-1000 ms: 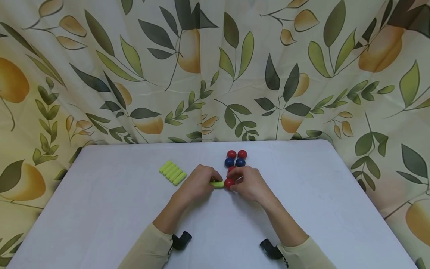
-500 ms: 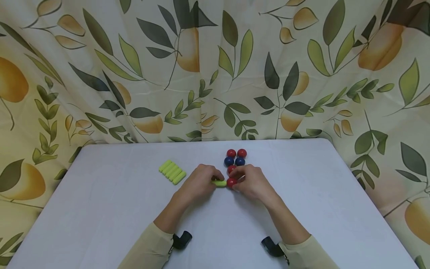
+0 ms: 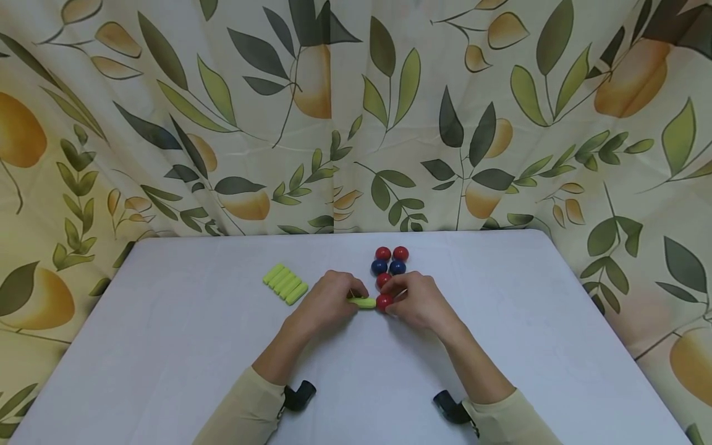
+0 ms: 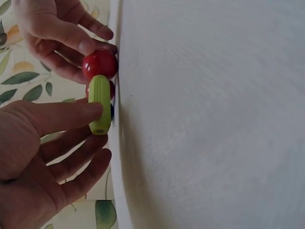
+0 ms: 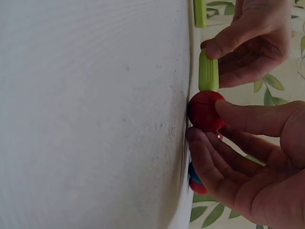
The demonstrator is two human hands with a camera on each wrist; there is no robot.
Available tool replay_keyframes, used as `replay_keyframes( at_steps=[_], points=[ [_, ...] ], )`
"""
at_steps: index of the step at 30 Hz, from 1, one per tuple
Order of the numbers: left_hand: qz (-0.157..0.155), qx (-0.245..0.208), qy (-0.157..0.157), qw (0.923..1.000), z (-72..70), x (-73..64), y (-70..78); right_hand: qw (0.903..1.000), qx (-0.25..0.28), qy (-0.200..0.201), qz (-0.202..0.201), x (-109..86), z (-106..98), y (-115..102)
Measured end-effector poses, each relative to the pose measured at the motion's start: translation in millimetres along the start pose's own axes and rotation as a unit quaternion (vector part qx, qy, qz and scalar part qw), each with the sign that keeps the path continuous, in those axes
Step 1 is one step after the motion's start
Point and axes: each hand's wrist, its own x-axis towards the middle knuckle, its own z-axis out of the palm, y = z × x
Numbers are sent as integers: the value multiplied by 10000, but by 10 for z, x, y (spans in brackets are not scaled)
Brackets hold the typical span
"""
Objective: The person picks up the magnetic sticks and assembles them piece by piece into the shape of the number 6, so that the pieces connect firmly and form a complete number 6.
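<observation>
Our green stick (image 3: pixel 365 303) and red ball (image 3: pixel 384 302) have shifted slightly toward the right edge of the counter (image 3: pixel 534 321); our left fingers (image 4: pixel 71 117) pinch the stick, our right fingers (image 5: pixel 257 119) the ball; we judge them joined.

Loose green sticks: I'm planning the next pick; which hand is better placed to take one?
Probably the left hand, once it releases its stick: the loose sticks lie on its side, farther from the right hand, which holds a ball.
</observation>
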Motion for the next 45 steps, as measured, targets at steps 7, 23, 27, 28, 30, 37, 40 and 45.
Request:
replay_keyframes(
  at_steps=[7,23,27,28,30,37,40,45],
  points=[
    [-98,-87,-99,9999,-13,-4,3,10000,7,22,-20,-8,-18,13],
    [-503,-384,-479,9968,-115,-67,-116,10000,1,41,-7,0,11,21],
    [-552,-363,-384,9971,-137,-38,-132,10000,4,53,-39,1,3,27],
    [-563,-376,-345,9971,-145,-28,-137,10000,9,46,-42,1,0,28],
    [-581,-426,-278,9970,-162,2,-148,10000,13,40,-28,0,-5,34],
    [-565,-846,-276,9944,-179,182,-220,10000,-34,26,-20,-15,-14,39],
    [-472,-930,-250,9942,-174,280,-239,10000,-47,35,-30,-21,-17,37],
    [-312,-954,-137,9949,-172,423,-240,10000,-39,25,-21,-18,-17,35]
  ],
)
